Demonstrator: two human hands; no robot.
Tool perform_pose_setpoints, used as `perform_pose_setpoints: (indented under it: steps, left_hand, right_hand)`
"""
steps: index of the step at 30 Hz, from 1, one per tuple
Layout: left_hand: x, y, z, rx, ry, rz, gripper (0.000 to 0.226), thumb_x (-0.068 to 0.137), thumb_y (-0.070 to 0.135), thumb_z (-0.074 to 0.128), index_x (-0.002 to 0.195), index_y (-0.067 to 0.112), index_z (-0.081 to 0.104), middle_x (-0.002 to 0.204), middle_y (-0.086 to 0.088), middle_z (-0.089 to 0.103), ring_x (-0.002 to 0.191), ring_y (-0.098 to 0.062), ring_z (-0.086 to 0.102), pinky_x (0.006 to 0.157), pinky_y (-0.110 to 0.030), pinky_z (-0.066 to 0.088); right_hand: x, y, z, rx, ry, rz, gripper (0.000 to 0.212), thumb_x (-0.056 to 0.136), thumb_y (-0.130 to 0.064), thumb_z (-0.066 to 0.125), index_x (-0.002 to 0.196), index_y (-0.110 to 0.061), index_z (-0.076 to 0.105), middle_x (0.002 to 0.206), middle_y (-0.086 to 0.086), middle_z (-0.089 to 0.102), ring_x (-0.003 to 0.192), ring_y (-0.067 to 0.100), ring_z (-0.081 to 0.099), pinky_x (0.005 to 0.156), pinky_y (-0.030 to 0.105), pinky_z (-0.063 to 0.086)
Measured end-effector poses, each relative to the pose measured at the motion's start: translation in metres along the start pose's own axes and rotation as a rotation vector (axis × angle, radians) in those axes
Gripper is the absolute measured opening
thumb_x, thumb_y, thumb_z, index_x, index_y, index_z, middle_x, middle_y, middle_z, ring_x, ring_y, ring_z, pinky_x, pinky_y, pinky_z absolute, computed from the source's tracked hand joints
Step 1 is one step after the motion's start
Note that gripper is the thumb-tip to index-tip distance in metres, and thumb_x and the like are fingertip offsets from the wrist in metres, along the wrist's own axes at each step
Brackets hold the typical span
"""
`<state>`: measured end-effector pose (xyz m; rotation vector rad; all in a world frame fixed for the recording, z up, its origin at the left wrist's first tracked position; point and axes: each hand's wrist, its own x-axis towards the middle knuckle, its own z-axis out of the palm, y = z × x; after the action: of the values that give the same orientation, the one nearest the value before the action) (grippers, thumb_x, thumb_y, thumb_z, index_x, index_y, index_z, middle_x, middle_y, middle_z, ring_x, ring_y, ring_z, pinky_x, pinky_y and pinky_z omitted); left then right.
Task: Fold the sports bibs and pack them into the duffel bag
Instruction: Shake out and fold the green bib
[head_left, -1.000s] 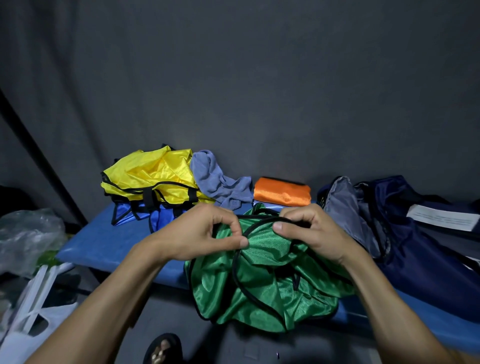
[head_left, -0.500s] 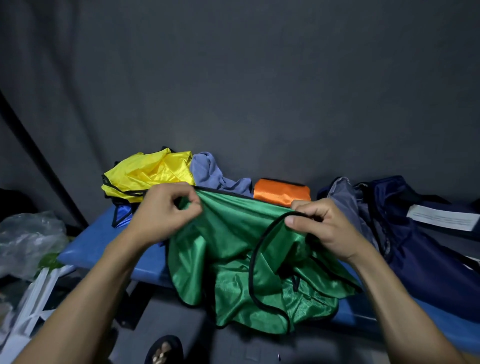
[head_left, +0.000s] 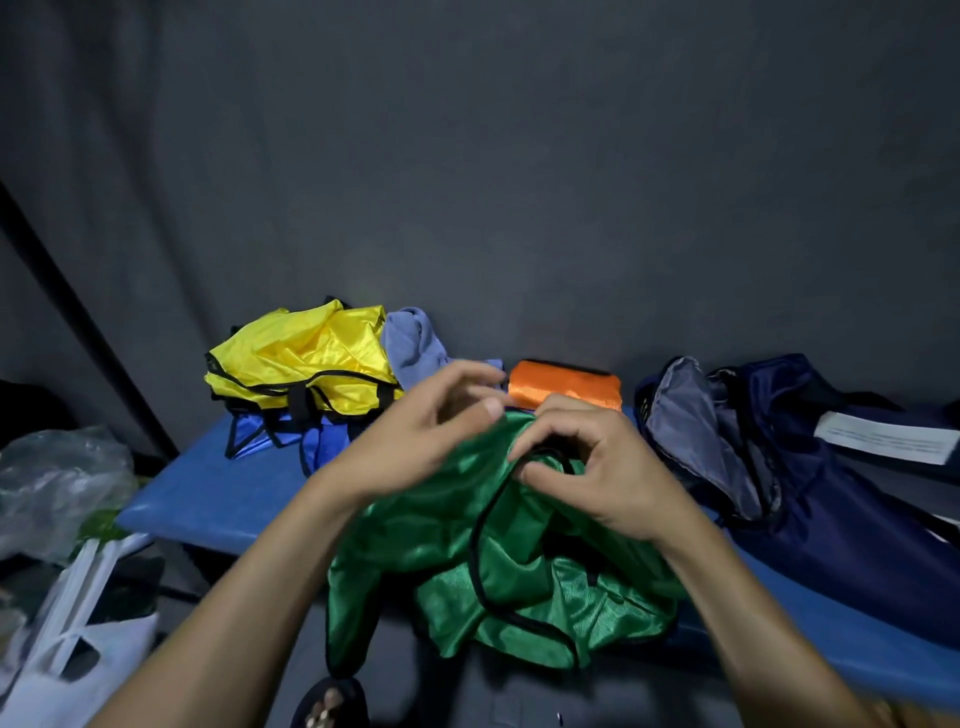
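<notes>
A green bib (head_left: 467, 545) with black trim hangs crumpled over the front edge of the blue bench (head_left: 208, 493). My left hand (head_left: 415, 436) and my right hand (head_left: 592, 462) meet at its top edge, and both pinch the fabric there. A folded orange bib (head_left: 566, 389) lies at the back against the wall. A crumpled yellow bib (head_left: 306, 358) sits on a blue bib (head_left: 317, 441) at the back left. The navy duffel bag (head_left: 810, 493) lies open on the right, showing its grey lining.
A grey-blue cloth (head_left: 415, 343) lies between the yellow and orange bibs. A white paper (head_left: 888, 439) rests on the duffel. Plastic bags (head_left: 57, 478) and a white frame (head_left: 78, 597) stand left of the bench. A sandalled foot (head_left: 327, 706) shows below.
My left hand, which had spread the green bib out to the left, has come back to the middle beside my right hand. The bib's top edge is gathered together again.
</notes>
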<state>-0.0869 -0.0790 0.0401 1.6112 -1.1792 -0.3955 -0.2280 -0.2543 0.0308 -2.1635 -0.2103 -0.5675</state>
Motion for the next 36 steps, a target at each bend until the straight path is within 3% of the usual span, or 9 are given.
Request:
perform_pose_setpoints:
  steps: [3, 6, 9, 14, 19, 23, 26, 30, 36]
  left_hand:
    - [0.005, 0.000, 0.008, 0.086, -0.105, -0.025, 0.024, 0.099, 0.034, 0.063, 0.104, 0.012, 0.070, 0.094, -0.011, 0.069, 0.089, -0.010, 0.063, 0.082, -0.034, 0.049]
    - [0.005, 0.000, 0.001, -0.044, -0.076, -0.085, 0.025, 0.095, 0.029, 0.066, 0.091, 0.005, 0.069, 0.080, -0.009, 0.066, 0.077, -0.014, 0.056, 0.071, -0.036, 0.043]
    - [0.004, 0.002, -0.002, -0.163, 0.018, -0.123, 0.017, 0.096, 0.020, 0.069, 0.099, 0.003, 0.070, 0.093, -0.019, 0.074, 0.081, -0.018, 0.064, 0.076, -0.036, 0.049]
    - [0.002, 0.005, 0.000, -0.173, 0.104, -0.076, 0.008, 0.097, 0.006, 0.065, 0.101, 0.005, 0.072, 0.098, -0.012, 0.077, 0.085, -0.016, 0.069, 0.079, -0.029, 0.053]
    - [0.000, 0.012, 0.007, -0.205, 0.051, 0.004, 0.013, 0.098, 0.010, 0.064, 0.107, 0.008, 0.073, 0.106, -0.013, 0.076, 0.097, -0.018, 0.068, 0.093, -0.036, 0.051]
    - [-0.002, 0.014, 0.010, -0.196, 0.027, 0.012, 0.021, 0.099, 0.013, 0.062, 0.116, 0.008, 0.073, 0.111, -0.008, 0.076, 0.105, -0.022, 0.071, 0.100, -0.042, 0.051]
    - [-0.001, 0.013, 0.013, -0.201, 0.030, 0.042, 0.025, 0.100, 0.013, 0.062, 0.123, 0.010, 0.071, 0.112, -0.010, 0.076, 0.106, -0.023, 0.070, 0.097, -0.039, 0.053]
    - [0.001, 0.012, 0.014, -0.176, 0.061, 0.122, 0.020, 0.098, 0.013, 0.064, 0.116, 0.019, 0.059, 0.078, -0.021, 0.056, 0.065, -0.038, 0.041, 0.062, -0.049, 0.032]
    - [-0.003, 0.010, 0.011, 0.056, 0.034, 0.161, 0.004, 0.099, 0.016, 0.064, 0.100, 0.017, 0.069, 0.093, 0.002, 0.073, 0.081, -0.025, 0.067, 0.076, -0.047, 0.053]
  right_hand:
    - [0.000, -0.003, 0.004, -0.017, 0.010, -0.020, 0.014, 0.083, -0.006, 0.076, 0.089, -0.018, 0.077, 0.088, -0.003, 0.065, 0.086, 0.020, 0.065, 0.080, 0.039, 0.051]
    - [0.002, 0.000, 0.001, 0.007, 0.087, -0.001, 0.009, 0.084, -0.011, 0.074, 0.090, -0.019, 0.076, 0.093, 0.000, 0.067, 0.092, 0.021, 0.065, 0.083, 0.038, 0.052]
    - [0.003, 0.004, -0.009, 0.071, 0.221, 0.036, 0.010, 0.087, -0.006, 0.072, 0.089, -0.015, 0.074, 0.101, -0.002, 0.071, 0.101, 0.014, 0.067, 0.090, 0.027, 0.049]
    - [0.002, -0.009, -0.019, 0.265, 0.204, 0.093, 0.003, 0.090, -0.004, 0.071, 0.090, -0.006, 0.070, 0.082, -0.006, 0.071, 0.078, 0.005, 0.064, 0.073, 0.017, 0.048]
    - [0.016, -0.022, -0.004, 0.171, 0.219, 0.047, 0.009, 0.090, -0.015, 0.076, 0.089, -0.009, 0.069, 0.087, 0.002, 0.067, 0.082, 0.009, 0.063, 0.077, 0.024, 0.048]
    - [0.020, -0.018, -0.004, 0.151, 0.248, 0.113, 0.015, 0.079, -0.021, 0.077, 0.080, -0.014, 0.064, 0.111, -0.002, 0.070, 0.105, 0.012, 0.068, 0.092, 0.029, 0.051]
    - [0.023, -0.018, -0.006, 0.202, 0.190, 0.153, 0.019, 0.079, -0.017, 0.075, 0.076, -0.011, 0.057, 0.087, -0.002, 0.071, 0.084, 0.011, 0.067, 0.077, 0.027, 0.051]
    - [0.027, -0.022, -0.009, 0.130, 0.289, 0.146, 0.022, 0.075, -0.018, 0.075, 0.071, -0.012, 0.054, 0.063, -0.008, 0.053, 0.063, 0.005, 0.049, 0.060, 0.018, 0.038]
    - [0.032, -0.029, -0.015, 0.077, 0.384, 0.083, 0.024, 0.080, -0.009, 0.075, 0.073, -0.010, 0.052, 0.065, -0.003, 0.052, 0.061, 0.010, 0.048, 0.056, 0.027, 0.038]
